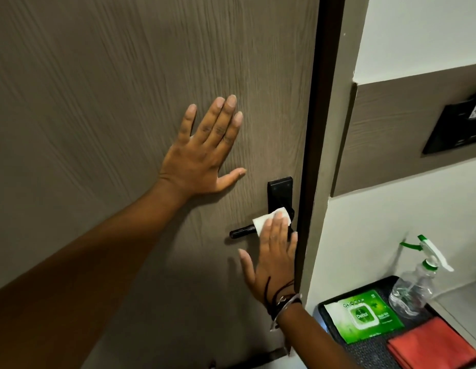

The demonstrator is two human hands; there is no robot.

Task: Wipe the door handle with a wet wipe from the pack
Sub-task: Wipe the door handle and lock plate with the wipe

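While the left hand (pixel 202 153) lies flat and spread against the brown wood-grain door (pixel 111 89), fingers pointing up and thumb stretched toward the latch side, it holds nothing. Just right of and below it sits the black door handle (pixel 243 231), a lever whose free end points left from a black plate (pixel 279 191) near the door's edge. A white wet wipe (pixel 269 217) is draped over the lever's inner part, and the right hand (pixel 271 259) presses it there with extended fingers, thumb held apart to the left; dark cords and a bangle circle that wrist. Past the dark door frame (pixel 314 155), low on the right, a black tray (pixel 364 352) carries the green pack (pixel 364 315) of wipes, lying flat, a clear spray bottle (pixel 415 286) with a green and white trigger beside it, and a folded red cloth (pixel 431 344) in front.
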